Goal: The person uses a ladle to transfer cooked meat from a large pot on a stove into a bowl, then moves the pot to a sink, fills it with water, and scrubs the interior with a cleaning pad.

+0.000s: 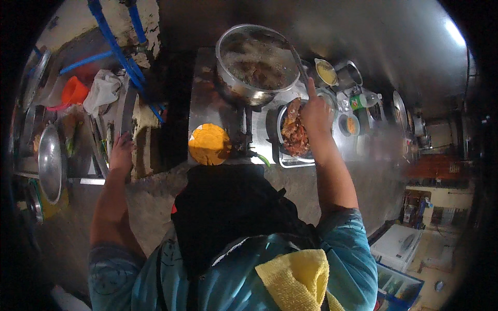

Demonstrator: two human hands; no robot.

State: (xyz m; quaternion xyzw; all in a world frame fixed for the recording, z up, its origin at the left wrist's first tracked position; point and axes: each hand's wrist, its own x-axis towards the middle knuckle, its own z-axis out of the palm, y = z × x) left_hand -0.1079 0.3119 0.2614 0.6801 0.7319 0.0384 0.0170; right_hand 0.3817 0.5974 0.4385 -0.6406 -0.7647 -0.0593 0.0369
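My right hand (317, 112) holds the handle of a long metal utensil (298, 62), the index finger stretched along it. The utensil reaches to the rim of a large metal pot (268, 95); its far end is hard to make out. Dark bubbling liquid (256, 62) fills much of the pot, which stands over a gas burner. Below my right hand, a pan holds browned cooked meat (295, 130), partly hidden by the hand and forearm. To the left, my left hand (122, 153) rests on the metal edge of a counter (125, 105), holding nothing that I can see.
A round orange-yellow cloth or cover (210, 144) lies left of the gas valve (249, 151). Right of the pan are a bowl of yellow food (327, 72), a green-labelled plastic bottle (363, 101) and a small bowl (349, 124). A metal wok (52, 163) and orange container (74, 90) are leftward.
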